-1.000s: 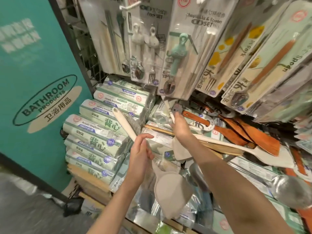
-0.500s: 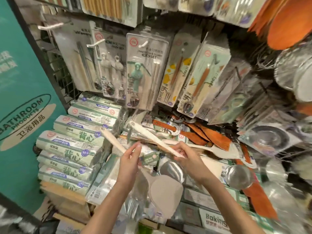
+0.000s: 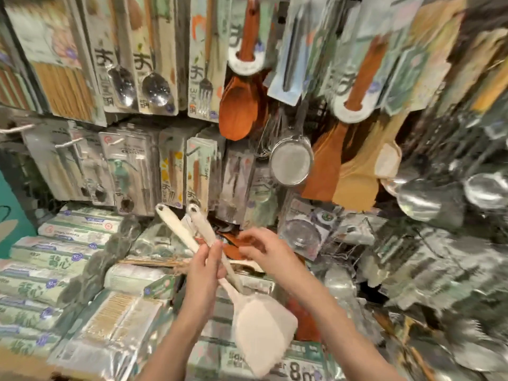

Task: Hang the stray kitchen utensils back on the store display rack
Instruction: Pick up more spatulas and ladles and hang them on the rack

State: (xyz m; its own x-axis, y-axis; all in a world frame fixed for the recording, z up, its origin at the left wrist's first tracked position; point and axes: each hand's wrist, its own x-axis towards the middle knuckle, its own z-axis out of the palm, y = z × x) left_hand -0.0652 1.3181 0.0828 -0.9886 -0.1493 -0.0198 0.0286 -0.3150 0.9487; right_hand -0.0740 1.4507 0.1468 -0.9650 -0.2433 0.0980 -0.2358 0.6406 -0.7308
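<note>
Two cream-white spatulas are gathered in my left hand (image 3: 204,270), which grips both handles near their middle. The handle ends with their hanging holes point up and away, one spatula handle (image 3: 170,218) on the left and the other spatula handle (image 3: 200,224) beside it. A wide pale blade (image 3: 264,331) hangs below my left wrist. Just right of the handles, my right hand (image 3: 264,251) hovers with loosely curled fingers and holds nothing I can see. The display rack (image 3: 277,111) rises straight ahead, full of hanging utensils.
Packaged cutlery sets (image 3: 129,171) hang at left. Orange wooden spatulas (image 3: 239,105), a metal strainer (image 3: 291,163) and steel ladles (image 3: 420,199) hang centre and right. Bag rolls (image 3: 63,243) and loose packs pile on the shelf below. A teal sign panel (image 3: 11,215) borders the left.
The view tilted up towards the rack. My right hand brought its spatula alongside the other and let go; my left hand now grips both handles.
</note>
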